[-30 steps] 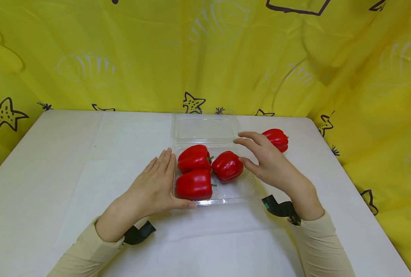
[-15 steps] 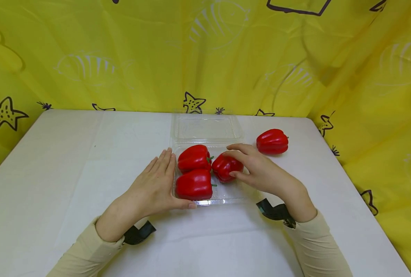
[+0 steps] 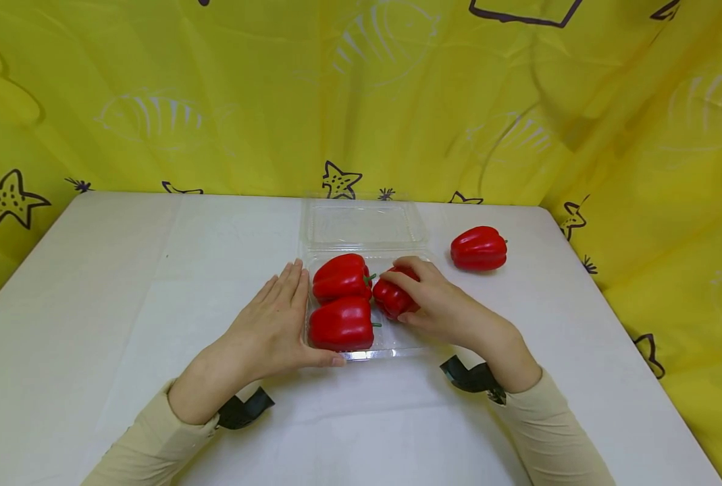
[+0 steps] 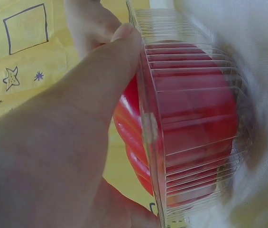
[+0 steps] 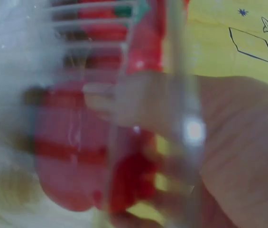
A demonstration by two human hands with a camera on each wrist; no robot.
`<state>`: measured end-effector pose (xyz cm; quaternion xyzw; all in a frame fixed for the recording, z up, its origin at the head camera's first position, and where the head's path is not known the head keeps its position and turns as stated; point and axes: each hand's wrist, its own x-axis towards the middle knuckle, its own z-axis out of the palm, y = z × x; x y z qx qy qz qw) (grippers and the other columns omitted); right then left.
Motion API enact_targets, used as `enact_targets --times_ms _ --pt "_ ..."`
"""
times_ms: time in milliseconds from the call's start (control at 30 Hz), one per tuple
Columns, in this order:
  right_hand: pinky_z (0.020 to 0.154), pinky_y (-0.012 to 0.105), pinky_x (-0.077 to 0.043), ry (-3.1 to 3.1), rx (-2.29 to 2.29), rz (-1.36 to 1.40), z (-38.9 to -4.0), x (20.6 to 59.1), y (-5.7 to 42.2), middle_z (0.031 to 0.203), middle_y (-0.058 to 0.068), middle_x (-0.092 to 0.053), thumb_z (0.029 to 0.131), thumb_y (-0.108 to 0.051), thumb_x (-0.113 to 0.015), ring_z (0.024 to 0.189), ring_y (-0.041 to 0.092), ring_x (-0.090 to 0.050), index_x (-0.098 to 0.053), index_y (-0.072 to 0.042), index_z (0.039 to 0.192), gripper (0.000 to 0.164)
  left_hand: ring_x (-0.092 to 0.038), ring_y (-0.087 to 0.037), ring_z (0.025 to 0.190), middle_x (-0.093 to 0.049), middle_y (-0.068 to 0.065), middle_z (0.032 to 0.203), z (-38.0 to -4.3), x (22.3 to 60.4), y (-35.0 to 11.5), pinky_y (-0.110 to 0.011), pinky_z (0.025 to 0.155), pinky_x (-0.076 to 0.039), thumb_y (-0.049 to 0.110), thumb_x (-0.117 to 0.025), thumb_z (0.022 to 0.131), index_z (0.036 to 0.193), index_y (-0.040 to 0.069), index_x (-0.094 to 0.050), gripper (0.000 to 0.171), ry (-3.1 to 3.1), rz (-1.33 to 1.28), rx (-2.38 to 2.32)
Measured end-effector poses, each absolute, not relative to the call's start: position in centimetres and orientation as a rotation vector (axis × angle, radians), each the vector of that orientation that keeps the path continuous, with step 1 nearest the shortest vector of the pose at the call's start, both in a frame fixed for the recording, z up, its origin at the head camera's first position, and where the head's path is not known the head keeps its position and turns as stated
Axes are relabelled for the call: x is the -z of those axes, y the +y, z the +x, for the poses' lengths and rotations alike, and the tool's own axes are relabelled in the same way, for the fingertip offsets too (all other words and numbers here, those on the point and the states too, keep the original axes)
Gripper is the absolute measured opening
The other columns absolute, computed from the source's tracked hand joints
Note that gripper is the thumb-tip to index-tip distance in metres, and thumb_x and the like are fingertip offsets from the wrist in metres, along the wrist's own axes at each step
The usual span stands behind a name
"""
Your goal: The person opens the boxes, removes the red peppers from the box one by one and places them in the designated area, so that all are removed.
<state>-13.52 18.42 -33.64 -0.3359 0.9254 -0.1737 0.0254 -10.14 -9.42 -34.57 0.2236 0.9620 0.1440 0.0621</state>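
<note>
A clear plastic clamshell container (image 3: 400,339) lies with its lid folded back, and three red bell peppers are in its base. Two of them, a rear bell pepper (image 3: 340,277) and a front bell pepper (image 3: 339,325), fill the left side with their green stems to the right. My left hand (image 3: 266,327) rests flat along the container's left wall, its thumb on the front rim. My right hand (image 3: 436,297) has its fingers and thumb around the third bell pepper (image 3: 390,295), partly covering it. Through the ribbed wall, the left wrist view shows the front bell pepper (image 4: 195,109).
Another red bell pepper (image 3: 479,248) lies on the white-covered table (image 3: 348,432), to the right of the container lid (image 3: 361,224). A yellow printed curtain (image 3: 263,88) hangs behind and beside the table.
My right hand has moved left and slightly down onto the third bell pepper and closed around it, uncovering the pepper on the table. My left hand has stayed in place.
</note>
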Motion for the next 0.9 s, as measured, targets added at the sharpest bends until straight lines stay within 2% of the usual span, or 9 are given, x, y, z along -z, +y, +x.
enact_targets --times_ms 367,600,900 --pt "0.091 0.045 -0.059 2.877 0.487 -0.849 -13.22 33.74 18.03 0.133 0.012 -0.043 0.076 -0.011 -0.084 0.126 0.032 -0.044 -0.053 -0.015 0.137 0.068 -0.016 -0.041 0.152 -0.016 -0.025 0.163 -10.18 34.59 -9.38 -0.054 0.123 -0.021 0.080 -0.068 0.067 0.154 -0.009 -0.019 0.134 2.902 0.666 -0.431" --pt "0.096 0.047 -0.056 2.851 0.452 -0.881 -13.37 33.97 17.79 0.141 0.011 -0.047 0.079 -0.014 -0.083 0.133 0.030 -0.043 -0.049 -0.008 0.138 0.069 -0.017 -0.041 0.152 -0.017 -0.025 0.163 -10.16 34.60 -9.38 -0.054 0.123 -0.021 0.079 -0.069 0.067 0.153 -0.009 -0.020 0.133 2.907 0.670 -0.441" --pt "0.098 0.046 -0.055 2.869 0.441 -0.938 -13.33 33.86 17.96 0.139 0.011 -0.052 0.078 -0.012 -0.083 0.132 0.030 -0.046 -0.051 -0.005 0.137 0.068 -0.018 -0.041 0.152 -0.018 -0.026 0.163 -10.13 34.63 -9.39 -0.054 0.123 -0.021 0.080 -0.070 0.067 0.153 -0.009 -0.021 0.133 2.911 0.672 -0.442"
